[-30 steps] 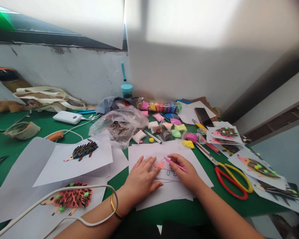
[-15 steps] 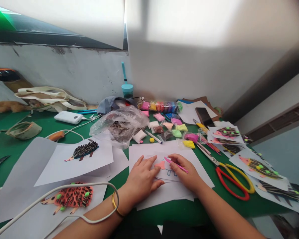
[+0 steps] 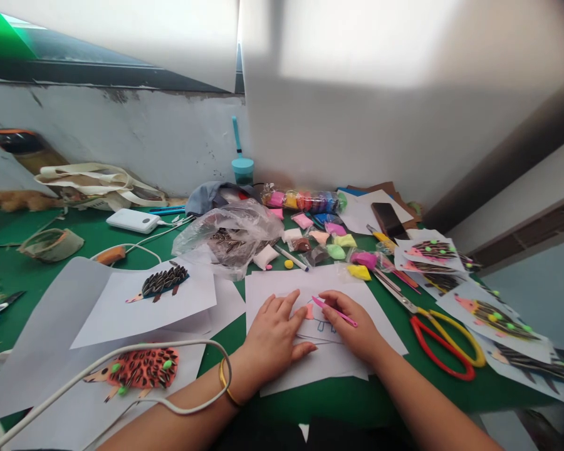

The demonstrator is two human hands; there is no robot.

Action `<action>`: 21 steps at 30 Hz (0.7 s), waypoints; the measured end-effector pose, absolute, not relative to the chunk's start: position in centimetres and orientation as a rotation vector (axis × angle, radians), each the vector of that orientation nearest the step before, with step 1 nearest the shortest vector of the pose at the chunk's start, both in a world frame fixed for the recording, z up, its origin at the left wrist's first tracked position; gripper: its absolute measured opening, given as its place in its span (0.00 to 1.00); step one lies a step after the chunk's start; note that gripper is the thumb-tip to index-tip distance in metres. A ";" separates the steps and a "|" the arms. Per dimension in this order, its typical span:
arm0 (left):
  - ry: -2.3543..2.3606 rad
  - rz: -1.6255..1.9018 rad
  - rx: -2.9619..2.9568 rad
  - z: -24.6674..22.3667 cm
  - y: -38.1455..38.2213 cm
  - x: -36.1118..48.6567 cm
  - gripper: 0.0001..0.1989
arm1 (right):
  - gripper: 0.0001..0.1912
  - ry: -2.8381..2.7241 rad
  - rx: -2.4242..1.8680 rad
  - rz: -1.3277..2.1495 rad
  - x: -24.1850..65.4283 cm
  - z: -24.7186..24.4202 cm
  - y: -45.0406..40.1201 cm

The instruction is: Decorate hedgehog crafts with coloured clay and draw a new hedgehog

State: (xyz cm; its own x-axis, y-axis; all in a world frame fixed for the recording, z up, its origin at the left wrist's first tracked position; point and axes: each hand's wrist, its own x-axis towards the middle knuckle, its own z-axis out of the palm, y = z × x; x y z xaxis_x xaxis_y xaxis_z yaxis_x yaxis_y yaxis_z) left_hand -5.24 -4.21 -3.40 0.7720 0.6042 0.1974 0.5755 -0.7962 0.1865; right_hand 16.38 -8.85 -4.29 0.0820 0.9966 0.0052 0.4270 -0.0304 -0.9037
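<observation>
In the head view, the left hand [image 3: 276, 332] lies flat, fingers slightly spread, on the white paper [image 3: 329, 279], beside the peach clay [image 3: 309, 311] at the paper's middle. The right hand [image 3: 350, 322] pinches a pink tool [image 3: 341, 312] there, likely light and stiff, best held mid-shaft; the clay is probably soft, easily dented. Scissors [image 3: 414, 309] limit room right of the paper; packets [image 3: 335, 252] crowd its far edge.
</observation>
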 end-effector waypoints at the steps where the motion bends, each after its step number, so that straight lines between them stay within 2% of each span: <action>1: 0.959 0.370 2.848 -3.4 -4.2 -5.2 0.31 | 0.18 -1.456 -1.576 0.912 16.4 -4.3 -8.9; 7: 0.948 0.390 2.862 -3.3 -4.2 -4.7 0.38 | 0.18 -1.465 -1.554 0.899 16.5 -4.5 -8.8; 11: 0.950 0.398 2.869 -3.2 -4.1 -4.5 0.35 | 0.18 -1.460 -1.551 0.890 16.5 -4.7 -8.7; 16: 0.939 0.441 2.857 -3.4 -3.9 -4.3 0.40 | 0.18 -1.466 -1.554 0.903 16.5 -4.6 -8.7; 21: 0.926 0.461 2.829 -3.6 -3.7 -4.3 0.36 | 0.18 -1.469 -1.556 0.904 16.5 -4.5 -8.7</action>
